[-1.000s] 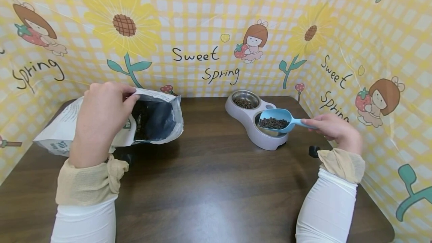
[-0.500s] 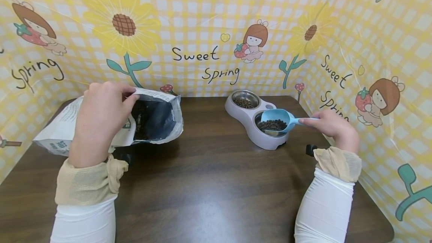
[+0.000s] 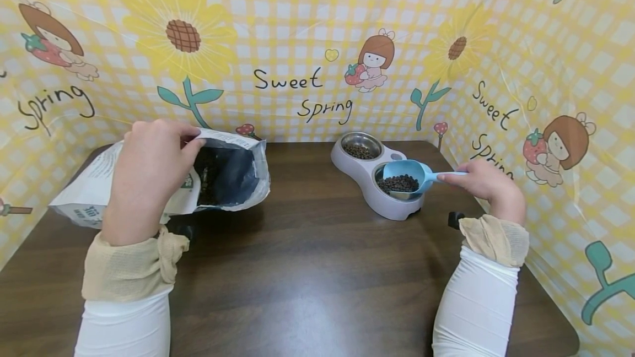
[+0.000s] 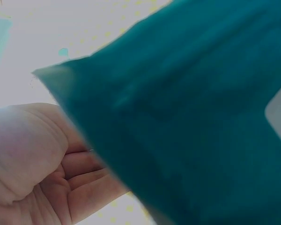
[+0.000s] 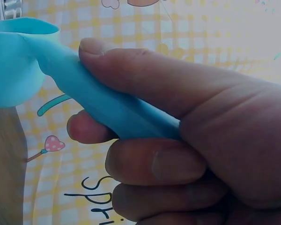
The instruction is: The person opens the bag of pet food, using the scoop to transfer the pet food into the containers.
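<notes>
A person sits at a dark wooden table (image 3: pixel 307 269) backed by a yellow checked backdrop printed with sunflowers. The left hand (image 3: pixel 146 172) grips the upper lip of an open pet food bag (image 3: pixel 233 172), its fingers curled over the edge and holding the mouth apart. The bag lies on its side near the table's far left corner, its opening turned toward the table's middle and dark kibble showing inside. The right hand (image 3: pixel 478 180) holds a blue scoop (image 3: pixel 409 172) by the handle, the thumb pressed along the top and the fingers (image 5: pixel 154 164) wrapped underneath. The scoop sits tilted over the nearer bowl of a grey double pet feeder (image 3: pixel 374 180), which stands near the table's far right corner. Brown kibble (image 3: pixel 397 183) lies in that bowl below the scoop. The farther bowl (image 3: pixel 361 147) holds a thin layer of kibble too.
</notes>
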`<state>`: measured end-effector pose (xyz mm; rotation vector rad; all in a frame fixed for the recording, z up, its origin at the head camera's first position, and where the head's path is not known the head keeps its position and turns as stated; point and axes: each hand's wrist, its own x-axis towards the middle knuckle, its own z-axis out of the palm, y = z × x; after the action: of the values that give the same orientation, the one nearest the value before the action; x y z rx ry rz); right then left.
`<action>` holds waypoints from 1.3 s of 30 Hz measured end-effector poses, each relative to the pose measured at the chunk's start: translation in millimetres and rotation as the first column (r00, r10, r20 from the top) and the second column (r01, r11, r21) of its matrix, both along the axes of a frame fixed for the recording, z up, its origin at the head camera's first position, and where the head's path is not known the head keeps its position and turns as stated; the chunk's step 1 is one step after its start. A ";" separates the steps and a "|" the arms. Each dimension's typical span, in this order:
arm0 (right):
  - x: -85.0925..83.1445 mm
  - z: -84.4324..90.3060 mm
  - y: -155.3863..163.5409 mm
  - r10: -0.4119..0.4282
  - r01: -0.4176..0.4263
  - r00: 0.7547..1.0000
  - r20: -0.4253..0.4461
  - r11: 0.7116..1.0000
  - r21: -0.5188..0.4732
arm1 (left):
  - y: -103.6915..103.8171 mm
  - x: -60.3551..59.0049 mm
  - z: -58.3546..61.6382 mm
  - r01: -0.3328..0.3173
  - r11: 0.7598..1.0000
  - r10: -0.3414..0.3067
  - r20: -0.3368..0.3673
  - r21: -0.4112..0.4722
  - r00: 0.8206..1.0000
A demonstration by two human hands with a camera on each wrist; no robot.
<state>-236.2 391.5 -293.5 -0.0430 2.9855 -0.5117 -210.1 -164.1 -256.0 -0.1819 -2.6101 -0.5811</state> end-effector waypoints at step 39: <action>15.1 9.5 6.3 -0.011 0.015 0.997 -0.078 0.999 0.045 | -0.6 -1.1 -1.1 0.009 1.000 -0.009 0.003 -0.001 1.000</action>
<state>-221.1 397.8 -284.0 -0.0404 3.0740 -0.4535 -211.1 -164.7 -257.1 -0.1934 -2.6135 -0.5842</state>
